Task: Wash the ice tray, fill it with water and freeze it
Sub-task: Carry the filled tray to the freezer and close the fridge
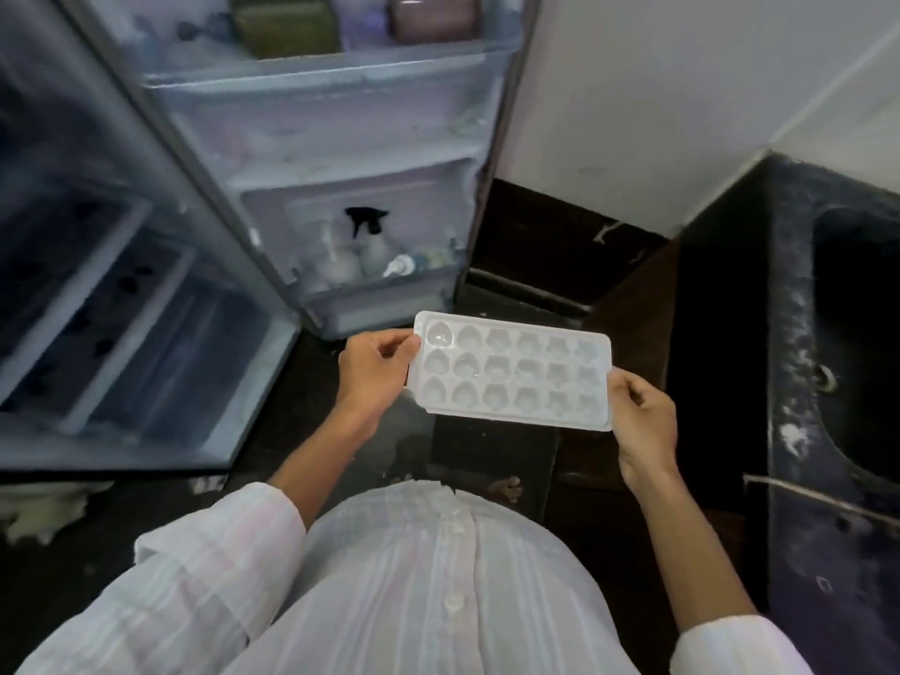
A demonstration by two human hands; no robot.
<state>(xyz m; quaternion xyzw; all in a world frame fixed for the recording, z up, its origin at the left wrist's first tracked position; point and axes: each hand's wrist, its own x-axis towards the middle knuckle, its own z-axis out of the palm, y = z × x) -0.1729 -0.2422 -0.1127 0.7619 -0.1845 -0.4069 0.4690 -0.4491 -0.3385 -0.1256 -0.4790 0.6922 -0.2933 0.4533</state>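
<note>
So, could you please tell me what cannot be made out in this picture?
Tray cells: water or empty, cannot tell; translucent plastic, head view.
Fridge shelves: contents blurred, head view.
Jars in the door: cut off by the top edge, blurred.
Sink: cut off by the right edge.

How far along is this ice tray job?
The left hand and right hand hold the ice tray level before the open fridge. Whether it is washed or holds water, I cannot tell. Freezing is certainly left; the sink is at the right.
</note>
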